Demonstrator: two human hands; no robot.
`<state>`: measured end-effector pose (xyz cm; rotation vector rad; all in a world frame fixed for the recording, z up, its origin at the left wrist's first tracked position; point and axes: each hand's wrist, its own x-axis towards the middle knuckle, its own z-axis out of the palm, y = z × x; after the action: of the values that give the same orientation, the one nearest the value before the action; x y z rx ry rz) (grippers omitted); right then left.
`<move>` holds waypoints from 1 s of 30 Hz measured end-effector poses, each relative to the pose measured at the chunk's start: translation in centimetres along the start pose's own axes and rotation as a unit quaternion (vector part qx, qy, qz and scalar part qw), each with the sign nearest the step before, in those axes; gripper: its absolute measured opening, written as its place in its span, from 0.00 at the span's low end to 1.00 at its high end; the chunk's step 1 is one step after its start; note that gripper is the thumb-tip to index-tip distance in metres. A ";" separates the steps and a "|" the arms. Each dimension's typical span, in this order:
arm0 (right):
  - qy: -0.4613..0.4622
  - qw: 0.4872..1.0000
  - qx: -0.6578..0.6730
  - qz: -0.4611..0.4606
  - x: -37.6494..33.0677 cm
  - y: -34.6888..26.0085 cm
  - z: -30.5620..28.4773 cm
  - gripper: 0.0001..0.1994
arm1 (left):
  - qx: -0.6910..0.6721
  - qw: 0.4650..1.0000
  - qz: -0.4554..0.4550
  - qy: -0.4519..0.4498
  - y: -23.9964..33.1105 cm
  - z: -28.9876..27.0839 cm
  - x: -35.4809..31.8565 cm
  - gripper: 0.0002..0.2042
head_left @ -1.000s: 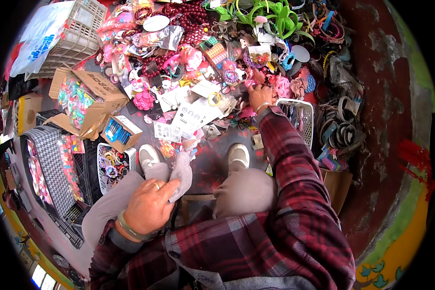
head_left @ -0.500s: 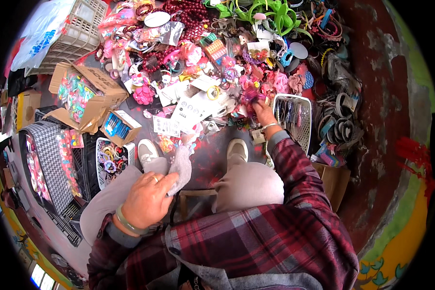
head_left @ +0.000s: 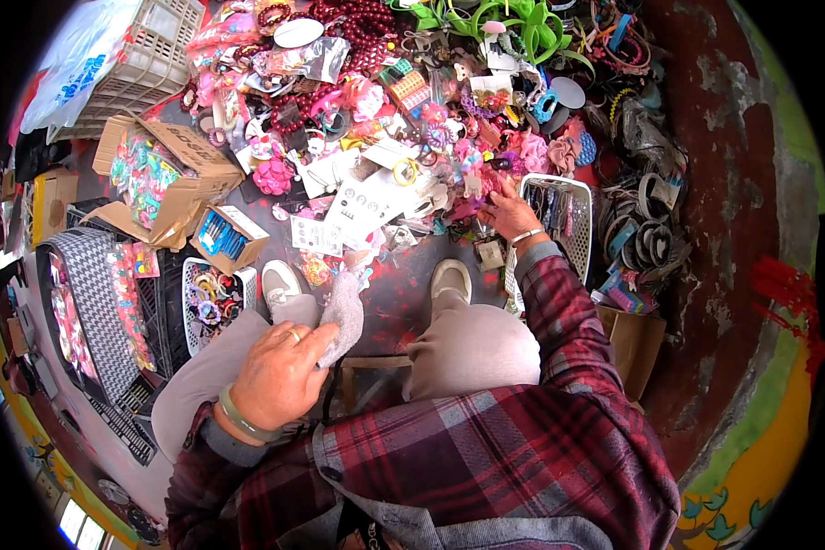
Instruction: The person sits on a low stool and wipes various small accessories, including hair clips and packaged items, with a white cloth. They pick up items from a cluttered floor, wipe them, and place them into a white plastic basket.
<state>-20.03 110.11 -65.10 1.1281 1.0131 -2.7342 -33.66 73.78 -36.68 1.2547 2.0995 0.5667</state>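
grey cloth point(head_left: 344, 310) extends forward from the fingers point(head_left: 319, 339) of the left hand point(head_left: 275, 378)

Grey cloth point(head_left: 344, 318): fuzzy, long, slightly bent; left hand point(head_left: 282, 376) holds its lower end, upper end points away. Pink trinkets point(head_left: 473, 186): small, loose, jumbled; lie at heap's point(head_left: 403, 124) near edge, by right hand's point(head_left: 509, 215) spread fingers; contact unclear.

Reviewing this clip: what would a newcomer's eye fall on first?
Probably the bright green bows at the far end of the heap, with dark red beads to their left. Next, the grey cloth in the left hand, left of centre, and the right hand at the heap's near edge, beside a white basket.
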 end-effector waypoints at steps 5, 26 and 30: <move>0.112 0.991 -0.044 -0.054 1.2 -0.7 0.2 0.21 | 0.004 1.000 0.001 0.000 0.1 0.0 -0.1 0.22; 0.269 0.878 -0.345 -0.195 3.6 -2.0 -2.7 0.14 | 0.012 1.000 -0.003 -0.012 0.5 -0.9 -0.7 0.22; 0.318 0.604 -0.659 -0.315 4.7 -6.0 1.7 0.16 | 0.024 1.000 0.007 -0.006 0.6 -0.8 -0.8 0.21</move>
<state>-26.06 114.88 -63.87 1.3410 3.0627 -0.6985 -33.57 73.26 -35.47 1.2981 2.1072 0.5177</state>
